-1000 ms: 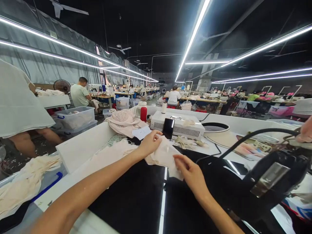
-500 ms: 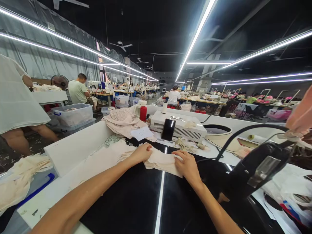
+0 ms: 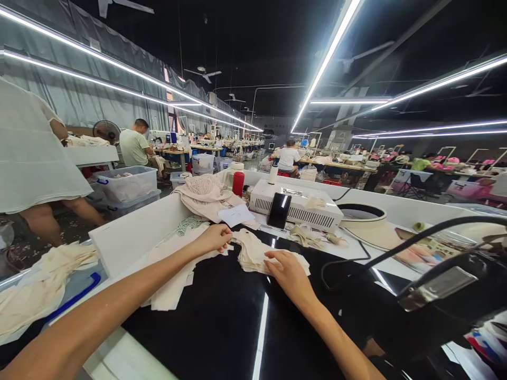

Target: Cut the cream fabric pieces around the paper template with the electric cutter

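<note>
My left hand is closed in a pinch beside the upper left corner of a stack of cream fabric pieces. Whatever is between its fingertips is too small to make out. On the right part of that stack lies my right hand, fingers apart and palm down. More cream fabric pieces are spread under and beside my left forearm. Both groups of fabric rest on a glossy black work surface.
Behind the fabric stand a phone, a white vented box, a red bottle and a cream visor. A black machine arm with a cable fills the right side. Plastic bins and people are farther off.
The view has turned slightly left. My left hand has drawn a little left, away from the stack; my right hand has slid left over it. More of the left fabric pieces now shows.
</note>
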{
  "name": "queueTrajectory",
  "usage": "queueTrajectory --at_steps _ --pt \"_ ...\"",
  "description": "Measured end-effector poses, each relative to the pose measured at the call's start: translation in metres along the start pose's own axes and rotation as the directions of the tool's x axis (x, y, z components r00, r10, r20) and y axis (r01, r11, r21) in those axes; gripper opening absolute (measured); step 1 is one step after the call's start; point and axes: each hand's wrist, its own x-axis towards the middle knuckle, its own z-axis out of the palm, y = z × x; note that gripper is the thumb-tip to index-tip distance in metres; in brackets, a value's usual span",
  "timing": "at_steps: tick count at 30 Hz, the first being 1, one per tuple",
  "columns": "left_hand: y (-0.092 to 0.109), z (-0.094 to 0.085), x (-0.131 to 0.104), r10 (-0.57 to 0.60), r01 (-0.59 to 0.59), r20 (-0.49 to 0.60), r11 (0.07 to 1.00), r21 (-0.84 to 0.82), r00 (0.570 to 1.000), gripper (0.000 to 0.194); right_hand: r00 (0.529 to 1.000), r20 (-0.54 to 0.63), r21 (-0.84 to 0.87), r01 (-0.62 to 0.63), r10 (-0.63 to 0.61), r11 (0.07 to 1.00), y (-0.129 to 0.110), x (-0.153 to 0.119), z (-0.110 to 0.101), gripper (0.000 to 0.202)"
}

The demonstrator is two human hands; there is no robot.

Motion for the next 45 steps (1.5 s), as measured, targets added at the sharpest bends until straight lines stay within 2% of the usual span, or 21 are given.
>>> queueTrajectory --at_steps 3,7,13,19,24,31,36,41,45 --pt "-0.002 -0.011 -0.008 0.006 -0.006 -0.011 0.999 0.034 1.000 0.031 0.999 0.009 0.001 0.032 -0.032 0.999 -0.013 0.003 0.004 0.024" --pt "-0.008 -0.034 -0.016 0.003 0.000 -0.040 0.996 0.088 0.999 0.030 0.998 0.019 -0.020 0.056 -0.055 0.998 -0.021 0.009 0.012 0.027" --pt "-0.030 -0.065 -0.024 -0.007 0.025 -0.106 0.986 0.166 0.994 0.032 0.999 0.016 -0.009 0.043 -0.043 0.999 -0.022 0.009 0.015 0.022" --pt "-0.053 -0.085 -0.036 0.024 0.037 -0.203 0.955 0.294 0.979 0.033 0.994 0.008 0.118 0.110 -0.112 0.987 -0.020 0.005 0.009 0.033" --pt "-0.065 -0.085 -0.043 0.063 0.050 -0.267 0.917 0.396 0.962 0.032 0.989 0.036 0.194 0.135 -0.145 0.972 -0.022 0.003 0.013 0.033" --pt "-0.070 -0.077 -0.039 0.097 0.030 -0.276 0.907 0.421 0.956 0.033 0.997 0.026 0.290 0.058 -0.069 0.955 -0.027 -0.004 0.007 0.037" --pt "-0.068 -0.076 -0.043 0.138 -0.006 -0.315 0.923 0.385 0.939 0.031 0.998 0.057 0.402 -0.021 -0.002 0.915 -0.044 -0.012 -0.003 0.042" --pt "-0.051 -0.081 -0.050 0.197 -0.102 -0.343 0.956 0.276 0.919 0.032 0.985 0.148 0.546 -0.159 0.092 0.823 -0.066 -0.019 -0.006 0.042" --pt "-0.021 -0.072 -0.065 0.248 -0.227 -0.299 0.968 0.104 0.921 0.028 0.943 0.257 0.661 -0.330 0.210 0.673 -0.078 -0.022 -0.003 0.061"
